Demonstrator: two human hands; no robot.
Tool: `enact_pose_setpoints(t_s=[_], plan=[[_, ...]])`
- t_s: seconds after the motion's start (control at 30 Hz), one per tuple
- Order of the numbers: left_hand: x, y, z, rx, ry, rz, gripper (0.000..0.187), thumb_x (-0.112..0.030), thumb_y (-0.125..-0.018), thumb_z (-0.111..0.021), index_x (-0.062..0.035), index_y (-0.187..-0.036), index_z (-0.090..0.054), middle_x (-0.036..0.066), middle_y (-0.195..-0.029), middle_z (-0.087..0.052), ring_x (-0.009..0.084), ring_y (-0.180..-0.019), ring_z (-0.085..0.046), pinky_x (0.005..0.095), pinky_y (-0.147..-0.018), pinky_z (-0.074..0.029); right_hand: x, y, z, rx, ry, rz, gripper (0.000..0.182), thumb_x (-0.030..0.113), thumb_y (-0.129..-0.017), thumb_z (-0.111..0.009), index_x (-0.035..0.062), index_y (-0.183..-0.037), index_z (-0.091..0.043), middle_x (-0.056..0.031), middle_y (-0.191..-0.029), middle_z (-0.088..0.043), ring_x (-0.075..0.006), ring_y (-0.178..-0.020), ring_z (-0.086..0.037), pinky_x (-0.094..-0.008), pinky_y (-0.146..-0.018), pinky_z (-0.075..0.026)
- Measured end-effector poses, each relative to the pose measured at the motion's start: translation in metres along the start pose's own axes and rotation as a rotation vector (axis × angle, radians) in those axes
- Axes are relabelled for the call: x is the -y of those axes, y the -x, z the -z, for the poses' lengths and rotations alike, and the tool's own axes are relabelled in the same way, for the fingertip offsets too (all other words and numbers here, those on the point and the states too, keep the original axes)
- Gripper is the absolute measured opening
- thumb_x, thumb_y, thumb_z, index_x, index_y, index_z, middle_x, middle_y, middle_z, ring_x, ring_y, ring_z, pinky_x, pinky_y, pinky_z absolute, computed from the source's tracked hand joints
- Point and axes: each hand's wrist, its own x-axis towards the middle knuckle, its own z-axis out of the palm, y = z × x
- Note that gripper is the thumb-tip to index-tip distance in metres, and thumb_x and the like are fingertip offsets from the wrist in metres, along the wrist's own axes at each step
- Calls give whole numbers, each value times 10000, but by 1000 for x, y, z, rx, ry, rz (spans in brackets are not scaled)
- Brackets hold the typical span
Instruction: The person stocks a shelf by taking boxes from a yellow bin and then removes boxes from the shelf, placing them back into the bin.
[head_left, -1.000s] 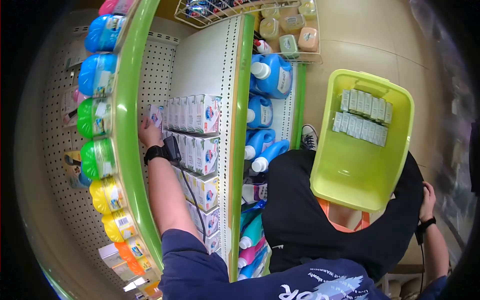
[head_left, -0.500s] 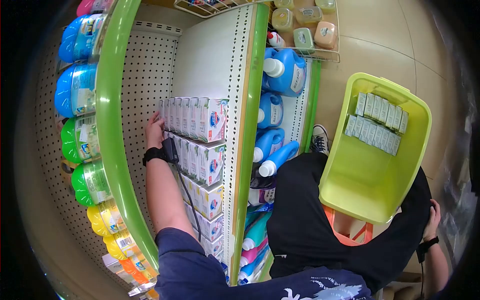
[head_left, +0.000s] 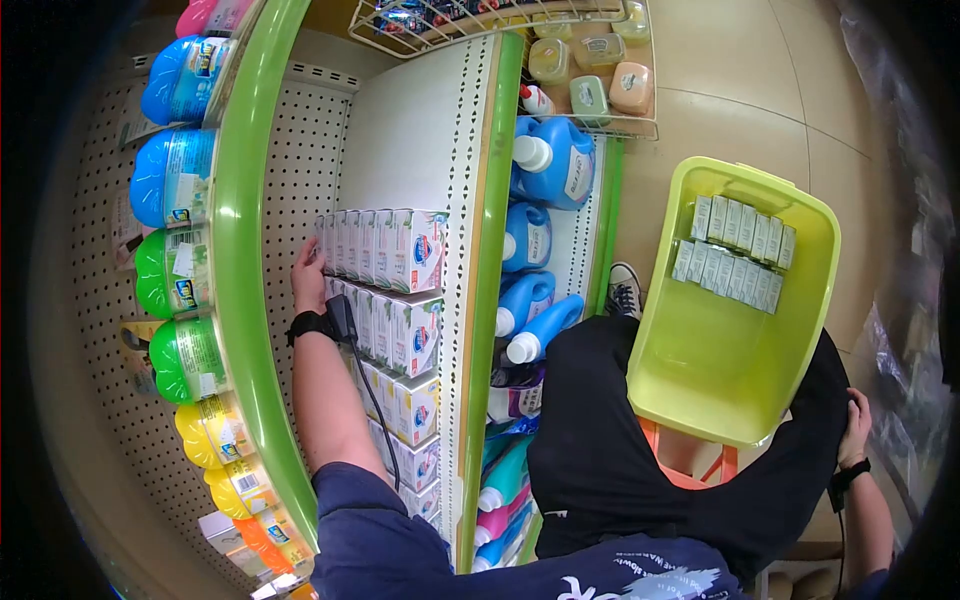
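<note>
My left hand (head_left: pixel 309 272) is at the back end of the top row of white soap boxes (head_left: pixel 385 243) on the shelf. Its fingers touch the rearmost boxes and are partly hidden behind them. The row stands packed side by side, with a blue shield logo on the front box. Just below it runs a second row of soap boxes (head_left: pixel 398 325). My right hand (head_left: pixel 856 428) lies against my right knee, fingers laid out, holding nothing. Over my lap stands a yellow-green bin (head_left: pixel 715 385), with two rows of small pale boxes (head_left: pixel 738 250) at its far end.
A green shelf edge (head_left: pixel 240 250) with blue, green and yellow tubs runs left of my arm. Blue detergent bottles (head_left: pixel 560 160) stand on the lower shelf to the right. A wire basket (head_left: pixel 630 130) holds soap bars. An orange stool (head_left: pixel 725 465) is under the bin.
The view has shifted slightly, so the shelf rows sit lower and the bin further left. My left hand stays behind the top row, and my right hand stays at my knee.
</note>
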Motion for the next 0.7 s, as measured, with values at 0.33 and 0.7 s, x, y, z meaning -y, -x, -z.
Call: enact_pose_setpoints(t_s=[0.33,0.7], plan=[[14,-29,3,-370,-937,-449,445,-17,-816,-479,39,-1255,-528,225,-1223,-563,351,-1174,-512,373,-1028,-367,13,5,-7,-80,-39,42,255,142,-887,-510,-21,-1057,-607,-88,-1037,-622,-186,-999,-559,-292,-908,-410],[-164,320,-281,622,-230,-1233,299,-36,-765,-593,-4,-1062,-600,173,-1123,-578,349,-1102,-529,431,-970,-403,118,-20,0,332,844,-116,425,352,-793,-515,16,-1018,-646,-208,-1021,-640,-345,-994,-600,-420,-881,-475]])
